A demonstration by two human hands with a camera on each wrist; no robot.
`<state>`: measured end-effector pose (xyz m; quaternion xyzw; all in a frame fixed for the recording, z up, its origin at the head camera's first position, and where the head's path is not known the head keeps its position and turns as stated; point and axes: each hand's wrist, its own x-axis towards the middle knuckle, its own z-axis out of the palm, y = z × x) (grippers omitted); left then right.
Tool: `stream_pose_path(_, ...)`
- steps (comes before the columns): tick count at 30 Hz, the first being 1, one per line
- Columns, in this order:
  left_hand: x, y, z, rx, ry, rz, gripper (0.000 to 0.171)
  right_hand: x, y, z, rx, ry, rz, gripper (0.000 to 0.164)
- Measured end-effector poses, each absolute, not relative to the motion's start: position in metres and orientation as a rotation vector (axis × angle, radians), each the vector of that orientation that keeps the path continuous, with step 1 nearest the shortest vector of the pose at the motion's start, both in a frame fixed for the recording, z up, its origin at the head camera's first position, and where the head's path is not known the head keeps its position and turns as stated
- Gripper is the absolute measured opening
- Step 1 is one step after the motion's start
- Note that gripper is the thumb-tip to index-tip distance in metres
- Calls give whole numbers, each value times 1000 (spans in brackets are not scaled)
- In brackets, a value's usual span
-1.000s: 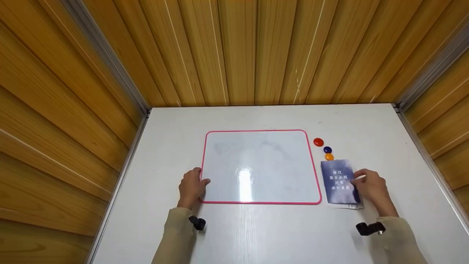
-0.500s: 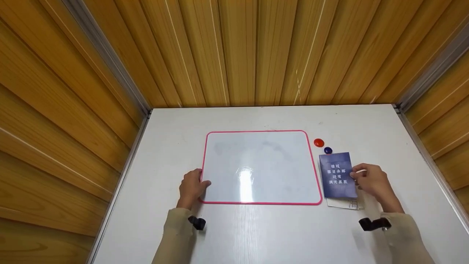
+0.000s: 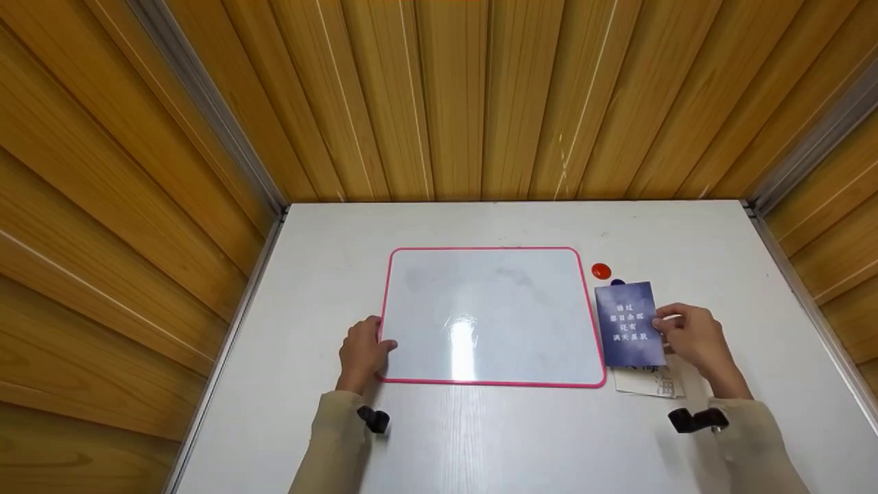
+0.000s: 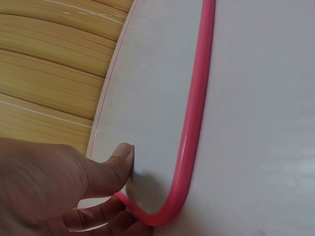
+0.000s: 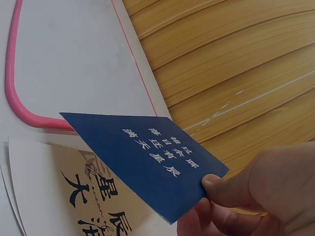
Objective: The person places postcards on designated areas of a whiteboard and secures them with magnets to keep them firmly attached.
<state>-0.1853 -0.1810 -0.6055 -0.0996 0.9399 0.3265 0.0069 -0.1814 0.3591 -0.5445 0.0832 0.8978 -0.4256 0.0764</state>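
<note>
A whiteboard [image 3: 487,309] with a pink rim lies on the table. My left hand [image 3: 363,350] grips its left edge near the lower corner, thumb on the white face and fingers at the outer side, as the left wrist view shows. My right hand [image 3: 693,336] pinches a blue card [image 3: 627,326] with white Chinese characters by its right edge. The card is raised and tilted in the right wrist view, overlapping the board's right rim from the head. Beneath it lie cream cards [image 5: 44,191] with black brush writing, partly hidden by the blue one.
A red round magnet [image 3: 601,271] lies right of the board's upper corner. Just below it a dark blue magnet [image 3: 618,282] peeks out behind the blue card. Wooden slat walls [image 3: 446,103] rise behind and beside the white table [image 3: 439,439].
My right hand has lifted the blue card off the cream ones and brought it up and slightly left. The orange magnet is now hidden behind it. My left hand keeps its grip.
</note>
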Motion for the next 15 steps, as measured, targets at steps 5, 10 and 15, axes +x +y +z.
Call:
stream_pose_path(5, -185, -178, -604, -327, 2947, 1014, 47, -183, 356, -547, 228, 2727, -1241, 33)
stream_pose_path(10, -183, -176, -602, -338, 2958, 1003, 48, -186, 351, -546, 217, 2735, -1222, 34)
stream_pose_path(15, -183, -176, -604, -342, 2962, 1001, 48, -191, 344, -546, 220, 2718, -1218, 34)
